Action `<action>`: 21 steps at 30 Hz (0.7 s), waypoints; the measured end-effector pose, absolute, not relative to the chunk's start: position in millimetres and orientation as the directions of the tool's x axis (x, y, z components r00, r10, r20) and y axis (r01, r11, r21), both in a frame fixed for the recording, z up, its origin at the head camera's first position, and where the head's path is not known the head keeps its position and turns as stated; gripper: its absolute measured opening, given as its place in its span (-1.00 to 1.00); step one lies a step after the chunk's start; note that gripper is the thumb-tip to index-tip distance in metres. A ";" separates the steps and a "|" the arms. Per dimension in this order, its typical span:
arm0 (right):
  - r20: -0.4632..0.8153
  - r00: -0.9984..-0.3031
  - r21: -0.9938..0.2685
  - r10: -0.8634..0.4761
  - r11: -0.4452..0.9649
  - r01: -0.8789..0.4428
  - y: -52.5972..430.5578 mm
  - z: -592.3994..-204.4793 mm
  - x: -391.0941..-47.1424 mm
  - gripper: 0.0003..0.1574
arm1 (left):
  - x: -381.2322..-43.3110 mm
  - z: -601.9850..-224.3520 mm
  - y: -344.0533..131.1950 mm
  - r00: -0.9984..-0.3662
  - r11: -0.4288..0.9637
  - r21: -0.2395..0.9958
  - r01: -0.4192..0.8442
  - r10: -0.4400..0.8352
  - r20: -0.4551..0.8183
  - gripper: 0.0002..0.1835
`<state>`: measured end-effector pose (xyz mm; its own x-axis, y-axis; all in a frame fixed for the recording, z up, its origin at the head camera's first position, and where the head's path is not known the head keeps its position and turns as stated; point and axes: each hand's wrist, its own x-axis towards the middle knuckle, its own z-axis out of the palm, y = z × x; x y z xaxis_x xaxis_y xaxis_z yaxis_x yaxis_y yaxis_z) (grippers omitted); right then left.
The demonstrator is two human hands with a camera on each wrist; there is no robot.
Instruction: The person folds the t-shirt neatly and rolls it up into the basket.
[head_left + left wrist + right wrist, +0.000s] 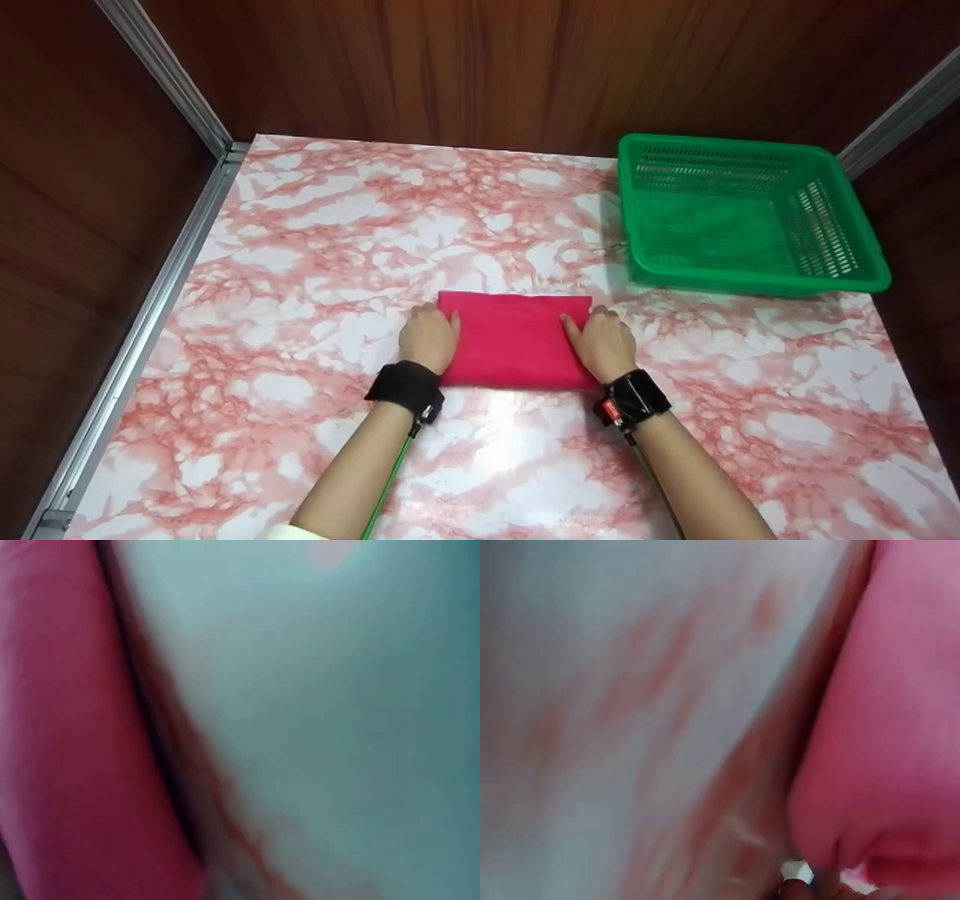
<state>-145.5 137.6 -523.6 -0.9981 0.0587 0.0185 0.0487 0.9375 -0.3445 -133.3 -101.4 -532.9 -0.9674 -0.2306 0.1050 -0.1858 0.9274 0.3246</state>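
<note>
A bright pink folded cloth (517, 341) lies flat on the marbled table, a neat rectangle with its long side across. At its left edge my left hand (429, 337) grips it, the thumb on top and the other fingers curled at the side. My right hand (604, 345) holds the right edge the same way. Close up, the left wrist view shows the cloth's rounded fold (82, 735) along the table. In the right wrist view a thick folded edge (885, 727) appears, with fingertips (795, 889) just visible below it. What the cloth is cannot be told.
A green plastic basket (757, 283) with slotted walls stands at the back right, with nothing seen inside. Brown wood-grain panels (450, 75) with metal rails (176, 247) border the red-and-white table (360, 225) at the back and sides.
</note>
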 end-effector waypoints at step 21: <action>0.093 -0.994 -0.548 -0.062 0.830 -0.103 153.0 -521.9 -137.1 -0.51 | -122.5 -519.1 -86.3 -0.981 0.802 0.570 -0.178 -0.186 -0.045 -0.64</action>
